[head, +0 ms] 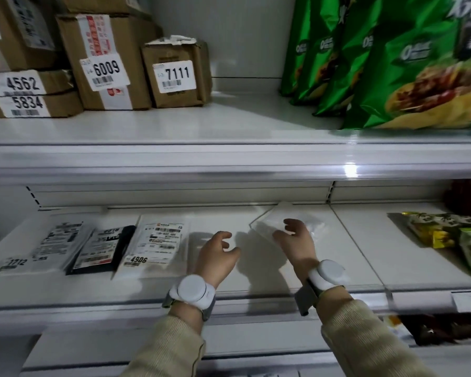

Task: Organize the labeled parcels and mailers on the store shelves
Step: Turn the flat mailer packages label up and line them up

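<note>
On the lower shelf (229,284) lie three flat mailers side by side at the left: a white one labeled 1712 (42,246), a black one (99,250) and a white one labeled 4906 (155,244). Further right lies a clear plastic mailer (267,223), tilted, with no label showing. My right hand (294,240) hovers over its near edge with fingers spread; I cannot tell whether it touches. My left hand (218,254) is open above bare shelf between the 4906 mailer and the clear one. Brown parcels 4562 (22,83), 5834 (27,104), 6009 (104,63) and 7111 (176,74) stand on the upper shelf (229,153).
Green snack bags (392,63) fill the right of the upper shelf. Yellow and green snack packs (446,232) lie at the right of the lower shelf, past a divider line. Dark goods (443,330) sit on a lower level at the right.
</note>
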Motion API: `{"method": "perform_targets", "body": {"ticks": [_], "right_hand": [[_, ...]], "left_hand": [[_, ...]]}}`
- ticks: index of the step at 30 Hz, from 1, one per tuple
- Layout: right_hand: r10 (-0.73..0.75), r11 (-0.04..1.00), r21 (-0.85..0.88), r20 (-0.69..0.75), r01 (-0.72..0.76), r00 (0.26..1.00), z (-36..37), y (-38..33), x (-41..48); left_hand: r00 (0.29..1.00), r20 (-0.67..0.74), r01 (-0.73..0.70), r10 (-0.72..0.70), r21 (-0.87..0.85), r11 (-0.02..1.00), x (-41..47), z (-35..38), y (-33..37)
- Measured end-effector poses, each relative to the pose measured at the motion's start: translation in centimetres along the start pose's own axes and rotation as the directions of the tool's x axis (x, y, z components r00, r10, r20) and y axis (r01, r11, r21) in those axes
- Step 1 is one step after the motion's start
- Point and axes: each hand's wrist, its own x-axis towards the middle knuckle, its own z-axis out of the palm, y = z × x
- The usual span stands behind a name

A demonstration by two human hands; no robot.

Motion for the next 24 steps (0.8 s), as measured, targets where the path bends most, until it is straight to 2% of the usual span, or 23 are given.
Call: {"method": "perform_targets", "body": {"ticks": [3,6,8,10,11,12,13,14,15,16,18,20,22,24], "right_hand": [[0.039,0.947,-0.321,0.181,0.021,0.983,-2.3,0.9,0.8],[-0.026,0.875,-0.456,0.289,0.162,0.957,-3.1,1.0,0.3],[-0.053,0.892,-0.403,0.355,0.204,0.933,-3.3,0.7,0.2],[0.026,0.984,-0.164,0.500,0.065,0.866,-2.9,0.2,-0.2],[0.037,0.998,-0.059,0.524,-0.007,0.851,-2.6,0.2,-0.4],[0.003,1.000,0.010,0.454,-0.009,0.891,-2.4,0.4,-0.4],[-0.050,0.999,0.011,0.326,0.049,0.944,-2.3,0.8,0.2],[-0.092,0.992,-0.067,0.196,0.107,0.976,-2.5,1.3,0.8],[-0.109,0.979,-0.157,0.111,0.126,0.988,-2.8,1.6,1.3],[-0.077,0.968,-0.229,0.098,0.097,0.992,-3.1,1.8,1.6],[0.047,0.963,-0.269,0.206,0.010,0.978,-3.3,1.8,1.9],[0.062,0.976,-0.218,0.326,0.011,0.943,-2.8,1.4,1.5],[-0.037,0.994,-0.086,0.349,0.071,0.936,-2.5,1.0,0.8],[-0.176,0.983,0.103,0.315,0.151,0.932,-2.2,0.4,0.2]], "left_hand": [[0.997,0.069,0.020,-0.021,0.014,1.000,0.1,2.7,1.0],[0.995,0.088,0.036,-0.041,0.052,0.998,0.0,4.0,1.6],[0.995,0.091,0.041,-0.047,0.076,0.996,-0.2,4.4,1.8],[0.996,0.085,0.034,-0.041,0.082,0.996,-0.4,4.3,1.7],[0.997,0.065,0.037,-0.043,0.084,0.996,-0.5,4.3,1.5],[0.998,0.049,0.046,-0.051,0.087,0.995,-0.7,4.1,1.4],[0.998,0.032,0.053,-0.056,0.093,0.994,-0.8,4.0,1.2],[0.998,0.023,0.063,-0.065,0.103,0.993,-1.0,3.8,1.0],[0.997,0.018,0.067,-0.069,0.106,0.992,-1.2,3.8,0.8],[0.996,0.015,0.082,-0.084,0.098,0.992,-1.5,3.7,0.8],[0.994,0.005,0.113,-0.113,0.052,0.992,-1.9,3.6,0.8],[0.992,-0.008,0.124,-0.124,0.034,0.992,-2.1,3.6,0.8],[0.992,-0.005,0.127,-0.127,0.019,0.992,-2.3,3.5,0.8],[0.994,-0.016,0.102,-0.105,-0.131,0.986,-2.6,2.8,1.5]]}}
